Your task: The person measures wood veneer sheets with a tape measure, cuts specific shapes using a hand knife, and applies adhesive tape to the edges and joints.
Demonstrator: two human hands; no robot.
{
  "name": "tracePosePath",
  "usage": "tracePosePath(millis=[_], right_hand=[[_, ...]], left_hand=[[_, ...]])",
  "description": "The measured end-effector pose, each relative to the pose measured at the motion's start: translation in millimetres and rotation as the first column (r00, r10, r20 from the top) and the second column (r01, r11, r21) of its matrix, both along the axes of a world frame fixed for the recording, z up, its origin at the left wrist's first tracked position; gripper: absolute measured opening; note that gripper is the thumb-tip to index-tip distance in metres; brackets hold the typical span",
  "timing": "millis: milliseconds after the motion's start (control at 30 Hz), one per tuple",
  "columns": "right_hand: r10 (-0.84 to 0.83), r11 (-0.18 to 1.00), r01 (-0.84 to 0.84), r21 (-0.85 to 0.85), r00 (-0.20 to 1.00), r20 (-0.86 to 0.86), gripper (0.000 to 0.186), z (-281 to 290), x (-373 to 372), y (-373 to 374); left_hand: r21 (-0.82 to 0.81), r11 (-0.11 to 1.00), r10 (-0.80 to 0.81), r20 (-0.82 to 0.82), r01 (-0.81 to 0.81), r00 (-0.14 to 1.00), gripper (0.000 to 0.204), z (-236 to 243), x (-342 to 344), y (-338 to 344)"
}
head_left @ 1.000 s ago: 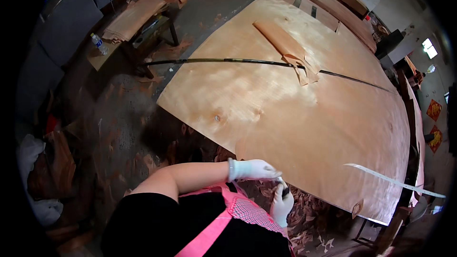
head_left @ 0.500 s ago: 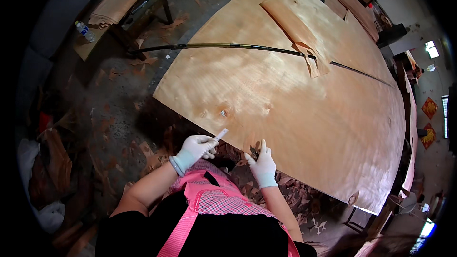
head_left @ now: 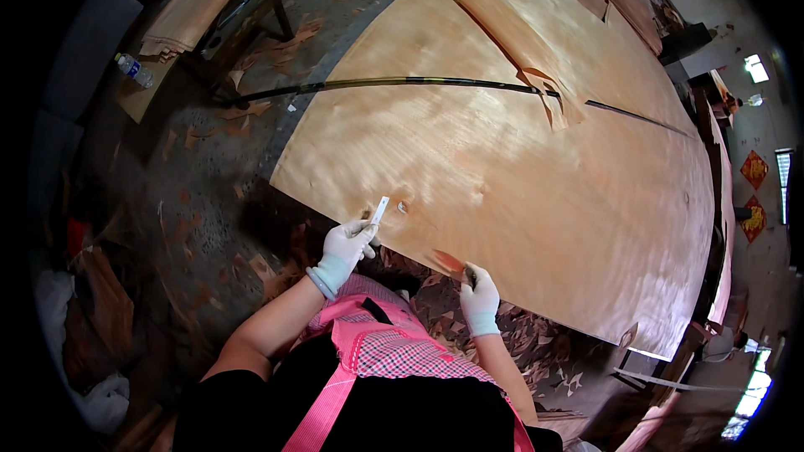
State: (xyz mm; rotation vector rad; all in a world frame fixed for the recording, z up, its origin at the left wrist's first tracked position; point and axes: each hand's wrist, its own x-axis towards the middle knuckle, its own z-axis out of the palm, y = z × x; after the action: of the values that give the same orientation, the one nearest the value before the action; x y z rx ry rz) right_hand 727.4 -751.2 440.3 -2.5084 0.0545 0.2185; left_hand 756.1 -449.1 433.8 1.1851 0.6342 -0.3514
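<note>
One white strip [head_left: 380,210] is pinched by the left hand [head_left: 348,244] over the wooden sheet [head_left: 569,226]; a reddish sliver [head_left: 449,261] is seemingly gripped by the right hand [head_left: 481,295]. Positioning seems underway, steadiness needed.

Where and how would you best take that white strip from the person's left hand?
I'd pinch the white strip by its free upper end, coming from the far side, over the wood sheet. It looks slim and flat, so fingertips across its faces should suit. The left hand covers the lower end, leaving little room there.
</note>
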Motion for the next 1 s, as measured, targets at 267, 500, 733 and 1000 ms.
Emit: tracePosePath(millis=[267,500,733,1000], right_hand=[[-0.185,0.816,0.409,0.409,0.854,-0.487,0.025,19,41,62],[-0.266,0.652,0.617,0.441,0.730,-0.629,0.021,8,53,99],[-0.272,0.601,0.654,0.459,0.708,-0.652,0.022,1,53,106],[-0.261,0.587,0.618,0.522,0.756,-0.601,0.016,-2,47,100]], left_hand=[[0.138,0.990,0.004,0.126,-0.022,0.992,0.022,-14,32,2],[0.093,0.996,-0.011,0.098,0.002,0.995,0.020,-16,36,11],[0.096,0.995,0.014,0.099,-0.024,0.995,0.019,-28,38,23],[0.163,0.986,-0.037,0.330,-0.019,0.943,0.035,-31,61,5]])
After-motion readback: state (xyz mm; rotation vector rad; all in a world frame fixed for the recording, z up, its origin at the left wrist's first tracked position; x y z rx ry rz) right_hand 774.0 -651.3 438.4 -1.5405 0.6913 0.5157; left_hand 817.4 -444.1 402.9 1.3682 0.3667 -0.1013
